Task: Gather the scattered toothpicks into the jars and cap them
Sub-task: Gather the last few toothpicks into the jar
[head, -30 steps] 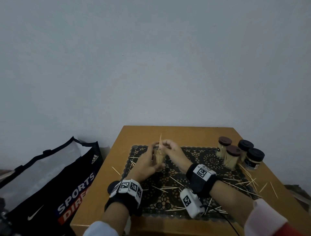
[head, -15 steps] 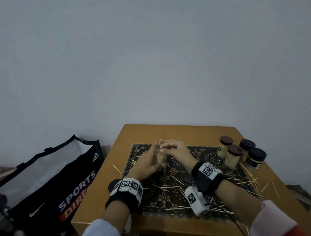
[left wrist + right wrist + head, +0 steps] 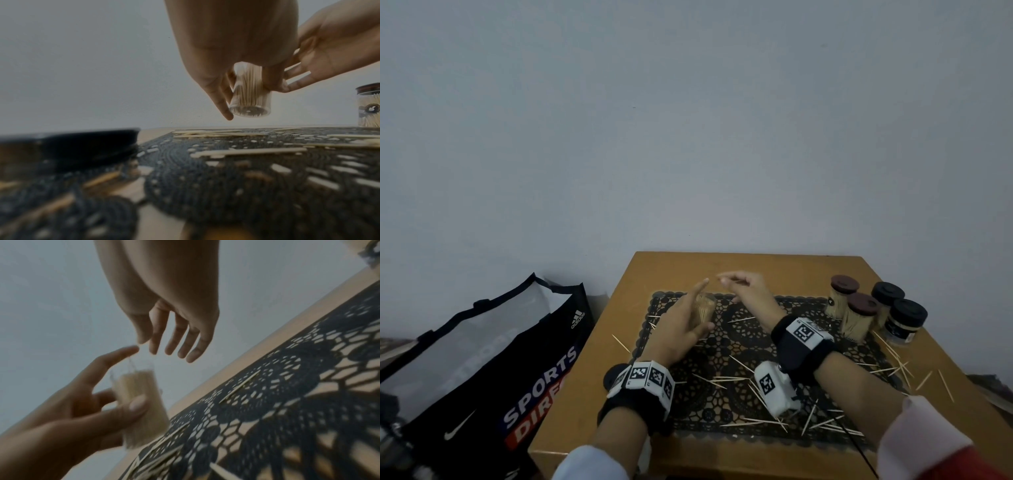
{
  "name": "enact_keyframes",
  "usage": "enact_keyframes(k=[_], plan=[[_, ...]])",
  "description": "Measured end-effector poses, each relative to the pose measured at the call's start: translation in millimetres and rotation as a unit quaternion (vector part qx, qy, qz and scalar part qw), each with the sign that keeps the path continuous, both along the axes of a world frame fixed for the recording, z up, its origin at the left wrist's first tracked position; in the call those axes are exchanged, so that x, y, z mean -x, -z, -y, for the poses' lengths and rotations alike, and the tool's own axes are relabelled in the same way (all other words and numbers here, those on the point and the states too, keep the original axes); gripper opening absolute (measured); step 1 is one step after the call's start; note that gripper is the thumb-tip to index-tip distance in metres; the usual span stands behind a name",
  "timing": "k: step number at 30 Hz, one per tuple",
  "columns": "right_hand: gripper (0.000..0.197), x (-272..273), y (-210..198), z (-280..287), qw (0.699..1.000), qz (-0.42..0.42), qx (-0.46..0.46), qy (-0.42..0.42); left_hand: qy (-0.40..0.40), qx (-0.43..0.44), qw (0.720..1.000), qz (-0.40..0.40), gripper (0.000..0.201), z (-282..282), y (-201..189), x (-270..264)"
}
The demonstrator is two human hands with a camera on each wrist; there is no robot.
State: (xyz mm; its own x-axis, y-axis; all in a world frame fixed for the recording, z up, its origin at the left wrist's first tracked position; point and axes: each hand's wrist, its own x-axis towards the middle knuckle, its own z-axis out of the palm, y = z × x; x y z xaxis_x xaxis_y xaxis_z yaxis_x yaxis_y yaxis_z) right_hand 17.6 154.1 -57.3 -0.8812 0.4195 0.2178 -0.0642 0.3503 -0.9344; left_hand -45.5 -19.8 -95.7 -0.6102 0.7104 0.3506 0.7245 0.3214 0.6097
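Note:
My left hand point(image 3: 697, 313) grips an uncapped clear jar point(image 3: 704, 308) packed with toothpicks, thumb on its near side and index finger stretched upward. In the left wrist view the jar point(image 3: 249, 97) hangs a little above the black lace mat point(image 3: 226, 170). Just right of the jar's mouth my right hand point(image 3: 736, 284) hovers with loose, spread fingers point(image 3: 180, 344) and nothing between them. Several loose toothpicks point(image 3: 726, 378) lie across the mat point(image 3: 722, 342) and the wooden table point(image 3: 756, 267). A black lid point(image 3: 614, 375) lies by my left wrist.
Several capped jars stand at the table's right: two with brown lids point(image 3: 863, 303) and two with black lids point(image 3: 909, 311). More toothpicks point(image 3: 893, 363) lie in front of them. A black sports bag point(image 3: 482, 359) sits on the floor to the left. The wall is close behind.
My right hand had been pinching toothpicks upright over the jar and pushing them in. It has now let go and drawn up and to the right, empty. The left hand keeps hold of the jar.

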Motion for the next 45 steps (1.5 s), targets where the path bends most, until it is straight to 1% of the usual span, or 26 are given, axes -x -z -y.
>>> enact_keyframes(k=[2, 3, 6, 8, 10, 14, 15, 16, 17, 18, 19, 20, 22, 24, 25, 27, 29, 30, 32, 34, 36, 38, 39, 41, 43, 45], plan=[[0.025, 7, 5, -14, 0.993, 0.076, -0.087, 0.011, -0.008, 0.011, 1.000, -0.005, 0.070, 0, 1, 1], [0.029, 9, 8, -19, 0.977, 0.140, -0.161, -0.005, -0.010, 0.012, 1.000, -0.004, 0.064, -1, 2, 2], [0.037, 9, 17, -27, 0.875, 0.267, -0.398, -0.067, -0.014, 0.009, 1.000, -0.001, 0.048, -1, 4, 5], [0.027, 5, 18, -23, 0.829, 0.271, -0.482, -0.086, -0.017, 0.006, 1.000, -0.001, 0.042, -1, 4, 5], [0.018, 2, 16, -18, 0.807, 0.254, -0.526, -0.085, -0.016, 0.003, 1.000, 0.000, 0.044, -1, 3, 4], [0.018, -3, 12, -11, 0.757, 0.241, -0.602, -0.081, -0.027, 0.004, 1.000, 0.010, 0.069, -1, 2, 2], [0.017, -4, 10, -11, 0.759, 0.242, -0.599, -0.083, -0.032, 0.004, 0.999, 0.015, 0.074, -1, 2, 2], [0.015, -3, 10, -12, 0.775, 0.234, -0.582, -0.081, -0.035, 0.004, 0.999, 0.019, 0.078, -1, 3, 2], [0.012, -3, 6, -11, 0.814, 0.219, -0.534, -0.069, -0.036, 0.003, 0.999, 0.023, 0.080, -1, 4, 2], [0.007, -3, 3, -12, 0.868, 0.185, -0.458, -0.054, -0.035, 0.002, 0.999, 0.025, 0.081, -1, 4, 2], [0.012, -3, -1, -11, 0.921, 0.135, -0.365, -0.033, -0.034, 0.003, 0.999, 0.027, 0.081, -1, 4, 3], [0.022, -4, -6, -8, 0.960, 0.072, -0.272, -0.014, -0.034, 0.006, 0.999, 0.029, 0.081, -1, 3, 2], [0.031, -6, -17, 1, 0.992, -0.046, -0.121, 0.007, -0.033, 0.009, 0.999, 0.029, 0.081, -2, 3, 2], [0.026, -7, -26, 12, 0.993, -0.106, -0.043, 0.010, -0.024, 0.000, 0.999, 0.030, 0.082, -2, 2, 2], [0.024, -7, -27, 16, 0.993, -0.114, -0.041, 0.013, -0.020, -0.002, 0.999, 0.029, 0.083, -2, 2, 2], [0.020, -7, -24, 19, 0.990, -0.081, -0.113, 0.015, -0.010, -0.009, 0.999, 0.033, 0.084, -1, 1, 1], [0.013, -8, -17, 20, 0.978, -0.017, -0.206, -0.037, -0.004, -0.025, 0.999, 0.033, 0.085, 0, 0, -1], [0.015, -8, -13, 18, 0.972, 0.006, -0.224, -0.073, -0.005, -0.033, 0.999, 0.034, 0.084, 0, 0, -1], [0.021, -8, -8, 14, 0.976, -0.002, -0.193, -0.102, -0.022, -0.045, 0.998, 0.032, 0.082, 0, -1, -2], [0.023, -7, -7, 10, 0.988, -0.039, -0.129, -0.069, -0.059, -0.055, 0.997, 0.017, 0.079, 0, -3, -3], [0.024, -2, -4, 5, 0.993, -0.045, -0.106, -0.029, -0.094, -0.070, 0.993, 0.002, 0.078, 1, -6, -3], [0.031, 7, 0, 0, 0.990, 0.040, -0.136, -0.024, -0.126, -0.086, 0.988, -0.010, 0.078, 4, -7, -3], [0.036, 10, 2, -1, 0.980, 0.102, -0.168, -0.044, -0.141, -0.096, 0.985, -0.015, 0.078, 5, -6, -2], [0.048, 16, 4, 5, 0.935, 0.202, -0.264, -0.121, -0.164, -0.109, 0.980, -0.026, 0.078, 10, -7, 0], [0.059, 20, 4, 19, 0.880, 0.249, -0.358, -0.191, -0.178, -0.109, 0.977, -0.036, 0.078, 16, -10, 3], [0.066, 25, 7, 38, 0.844, 0.262, -0.409, -0.228, -0.184, -0.105, 0.976, -0.041, 0.078, 25, -14, 7]])
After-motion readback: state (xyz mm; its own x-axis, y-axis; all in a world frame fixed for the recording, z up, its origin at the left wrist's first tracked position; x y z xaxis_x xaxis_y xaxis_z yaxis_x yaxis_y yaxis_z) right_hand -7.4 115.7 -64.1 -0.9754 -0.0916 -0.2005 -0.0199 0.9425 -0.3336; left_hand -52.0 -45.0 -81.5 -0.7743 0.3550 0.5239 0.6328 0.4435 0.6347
